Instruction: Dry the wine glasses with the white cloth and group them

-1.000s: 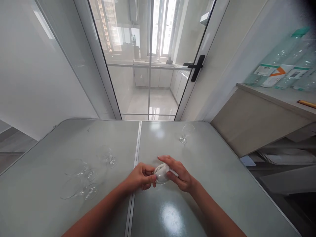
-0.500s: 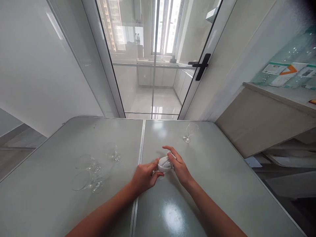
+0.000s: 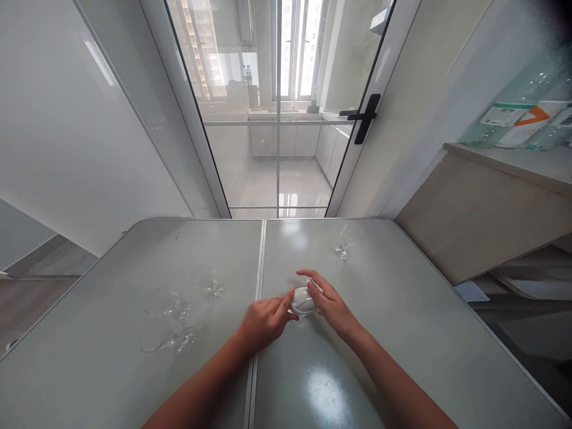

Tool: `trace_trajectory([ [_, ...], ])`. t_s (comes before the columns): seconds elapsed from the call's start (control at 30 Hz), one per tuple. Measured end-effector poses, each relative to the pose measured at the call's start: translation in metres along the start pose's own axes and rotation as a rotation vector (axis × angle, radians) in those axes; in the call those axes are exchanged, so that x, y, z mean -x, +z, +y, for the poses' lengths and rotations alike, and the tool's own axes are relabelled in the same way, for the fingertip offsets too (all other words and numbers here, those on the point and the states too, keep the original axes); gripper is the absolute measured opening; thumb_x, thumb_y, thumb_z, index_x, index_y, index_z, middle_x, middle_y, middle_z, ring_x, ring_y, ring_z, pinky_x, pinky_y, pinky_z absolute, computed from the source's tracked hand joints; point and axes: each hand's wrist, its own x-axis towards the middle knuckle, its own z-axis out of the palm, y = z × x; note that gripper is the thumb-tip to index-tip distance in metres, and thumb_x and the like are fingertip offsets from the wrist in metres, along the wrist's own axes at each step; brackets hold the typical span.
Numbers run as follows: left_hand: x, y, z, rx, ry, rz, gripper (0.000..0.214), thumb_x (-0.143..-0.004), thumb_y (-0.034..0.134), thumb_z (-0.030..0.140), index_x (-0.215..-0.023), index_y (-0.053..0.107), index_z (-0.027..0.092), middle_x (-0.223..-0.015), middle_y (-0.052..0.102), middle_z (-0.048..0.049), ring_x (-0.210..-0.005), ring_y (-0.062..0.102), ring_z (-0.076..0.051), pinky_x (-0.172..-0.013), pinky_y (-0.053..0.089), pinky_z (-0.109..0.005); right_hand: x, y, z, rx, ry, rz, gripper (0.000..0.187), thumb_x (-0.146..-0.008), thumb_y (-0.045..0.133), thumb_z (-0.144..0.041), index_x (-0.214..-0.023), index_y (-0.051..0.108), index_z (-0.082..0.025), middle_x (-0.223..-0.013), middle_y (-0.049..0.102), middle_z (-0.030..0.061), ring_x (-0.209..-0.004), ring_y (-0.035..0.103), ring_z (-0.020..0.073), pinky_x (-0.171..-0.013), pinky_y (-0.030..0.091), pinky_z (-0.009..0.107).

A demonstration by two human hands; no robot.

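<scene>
Over the middle of the table, just right of its seam, a clear wine glass is between my two hands, bowl towards me. Bunched white cloth fills the bowl. My left hand grips the glass from the left, thumb below and fingers along its side. On the right side, my right hand presses its thumb on the cloth at the rim, its index finger stretched out beyond. The glass's stem and foot are hidden.
Several clear stemmed glasses stand on the left half of the table: a near glass, one behind it and a farther one. Another glass stands at the far right. Shelved plastic bottles and a glass door border the table.
The view has shifted slightly. My right thumb and the cloth have shifted a little in the bowl, and my left fingers now reach further over the rim. Both hands keep their hold.
</scene>
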Motion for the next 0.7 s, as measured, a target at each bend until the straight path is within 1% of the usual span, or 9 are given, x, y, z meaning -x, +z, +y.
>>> trace_trajectory([
  [0.07,-0.002,0.001,0.003,-0.023,-0.009,-0.016,0.041,-0.095,0.064,0.026,-0.134,0.065,0.017,-0.09,0.078,-0.0107,-0.072,0.072,-0.017,-0.061,0.052,-0.022,-0.001,0.0,-0.004,-0.117,0.111,0.008,0.052,-0.098,0.049,-0.065,-0.129,0.065,-0.026,-0.081,0.063,-0.0013,-0.072,0.056,0.0168,-0.068,0.044,0.027],
  [0.17,-0.008,-0.004,0.004,0.346,-0.306,-0.171,0.035,-0.091,0.067,0.042,-0.117,0.072,0.018,-0.074,0.072,-0.0045,-0.057,0.062,-0.014,-0.053,0.046,-0.023,0.001,0.0,-0.009,-0.144,0.091,0.016,0.053,-0.096,0.052,-0.066,-0.129,0.064,-0.026,-0.076,0.06,-0.0028,-0.068,0.053,0.0157,-0.066,0.042,0.026],
  [0.23,-0.011,-0.01,-0.001,0.799,-0.599,-0.409,0.041,-0.09,0.065,0.055,-0.092,0.073,0.015,-0.064,0.063,-0.0025,-0.048,0.05,-0.011,-0.046,0.039,-0.022,0.005,-0.001,-0.013,-0.093,0.05,-0.021,0.052,-0.098,0.05,-0.064,-0.134,0.063,-0.027,-0.076,0.061,-0.0022,-0.068,0.052,0.0162,-0.067,0.044,0.027],
  [0.3,-0.013,-0.016,-0.009,1.209,-0.852,-0.682,0.052,-0.086,0.063,0.065,-0.075,0.065,0.014,-0.059,0.056,-0.0019,-0.04,0.037,-0.007,-0.038,0.027,-0.021,0.011,-0.001,-0.015,-0.021,-0.005,-0.101,0.05,-0.101,0.046,-0.061,-0.137,0.062,-0.029,-0.081,0.064,-0.0005,-0.072,0.055,0.0179,-0.073,0.047,0.029],
  [0.37,-0.014,-0.019,-0.016,1.432,-0.966,-0.854,0.056,-0.078,0.068,0.069,-0.068,0.059,0.015,-0.058,0.055,-0.0018,-0.037,0.03,-0.005,-0.034,0.018,-0.02,0.015,-0.001,-0.016,0.064,-0.119,-0.195,0.048,-0.103,0.045,-0.057,-0.137,0.063,-0.03,-0.09,0.068,0.0022,-0.08,0.059,0.0205,-0.08,0.048,0.032],
  [0.43,-0.013,-0.019,-0.019,1.439,-0.911,-0.83,0.056,-0.077,0.069,0.069,-0.067,0.059,0.015,-0.057,0.055,-0.0014,-0.037,0.03,-0.005,-0.035,0.018,-0.021,0.016,-0.002,-0.015,0.13,-0.231,-0.251,0.046,-0.103,0.044,-0.055,-0.137,0.064,-0.03,-0.097,0.069,0.0042,-0.085,0.059,0.022,-0.083,0.048,0.034],
  [0.5,-0.011,-0.015,-0.016,1.207,-0.744,-0.637,0.051,-0.083,0.068,0.063,-0.072,0.065,0.014,-0.056,0.055,-0.0013,-0.041,0.039,-0.007,-0.04,0.028,-0.021,0.014,-0.002,-0.013,0.149,-0.218,-0.218,0.045,-0.104,0.044,-0.053,-0.138,0.063,-0.031,-0.093,0.069,0.0031,-0.082,0.059,0.0211,-0.081,0.047,0.034],
  [0.6,-0.005,-0.009,-0.005,0.573,-0.394,-0.284,0.036,-0.091,0.068,0.046,-0.107,0.074,0.015,-0.072,0.069,-0.0044,-0.06,0.062,-0.014,-0.057,0.048,-0.024,0.008,-0.002,-0.009,0.006,0.045,-0.048,0.043,-0.101,0.049,-0.056,-0.132,0.065,-0.03,-0.08,0.064,-0.0005,-0.074,0.056,0.0186,-0.071,0.045,0.03],
  [0.7,0.001,-0.003,0.005,0.118,-0.069,-0.113,0.037,-0.097,0.062,0.029,-0.132,0.066,0.019,-0.1,0.078,-0.0109,-0.086,0.074,-0.019,-0.074,0.055,-0.027,0.003,-0.005,-0.004,-0.307,0.298,0.056,0.047,-0.093,0.059,-0.063,-0.119,0.069,-0.025,-0.078,0.06,-0.0006,-0.069,0.054,0.0169,-0.062,0.042,0.026],
])
